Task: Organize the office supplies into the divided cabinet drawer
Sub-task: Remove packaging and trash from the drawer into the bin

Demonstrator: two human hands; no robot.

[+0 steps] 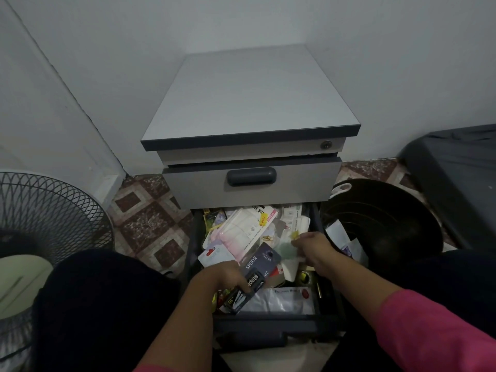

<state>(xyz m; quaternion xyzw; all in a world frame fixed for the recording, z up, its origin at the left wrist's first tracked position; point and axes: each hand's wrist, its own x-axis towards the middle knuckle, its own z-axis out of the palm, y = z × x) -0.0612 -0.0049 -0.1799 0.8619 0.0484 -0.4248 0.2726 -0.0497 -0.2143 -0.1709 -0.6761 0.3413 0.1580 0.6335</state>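
Observation:
The lower drawer (268,322) of a grey cabinet (252,108) is pulled out and stuffed with mixed packets. My left hand (228,275) grips a dark staples pack (248,287) near the drawer's front. A dark card marked SPOON (261,257) lies just beyond it. My right hand (312,244) reaches into the right side and pinches a small clear packet with a yellow bit (295,234). A pink and white packet (241,232) fills the drawer's middle, and a white plastic bag (284,300) lies at the front.
The upper drawer with a dark handle (251,177) stays closed above. A fan (40,224) stands on the left. A black round bin (381,224) with papers sits right of the cabinet, and a dark box (456,178) is further right. My knees flank the drawer.

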